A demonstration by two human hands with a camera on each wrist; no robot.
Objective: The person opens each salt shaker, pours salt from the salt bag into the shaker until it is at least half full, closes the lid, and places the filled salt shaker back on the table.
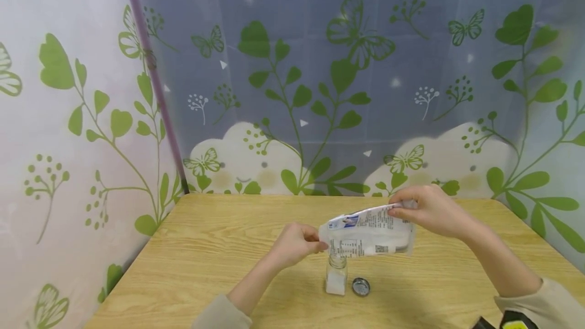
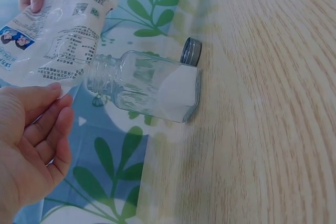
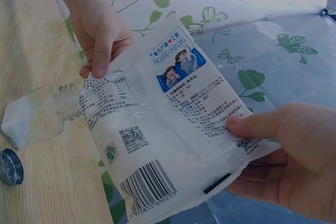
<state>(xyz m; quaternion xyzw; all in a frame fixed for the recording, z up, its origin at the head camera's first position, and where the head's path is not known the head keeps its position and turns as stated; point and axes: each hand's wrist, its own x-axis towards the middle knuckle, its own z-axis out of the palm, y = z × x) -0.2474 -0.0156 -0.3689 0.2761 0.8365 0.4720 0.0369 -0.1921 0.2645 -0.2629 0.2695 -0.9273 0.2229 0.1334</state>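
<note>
Head view: bag point(image 1: 371, 235) slopes lengthwise, dipping left.

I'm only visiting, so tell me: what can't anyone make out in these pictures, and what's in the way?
- All views: the far face of the bag, turned away from the cameras.
- Head view: the rim of the jar, behind the bag's lower edge.
- Head view: the bag's small print, too tiny to read.
- Head view: the rest of a black-and-yellow object, cut off by the bottom edge.

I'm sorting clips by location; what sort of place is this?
Perhaps a screened-off indoor workspace: leaf-and-butterfly curtains line three sides of a wood-grain table, where an open glass jar stands.
</note>
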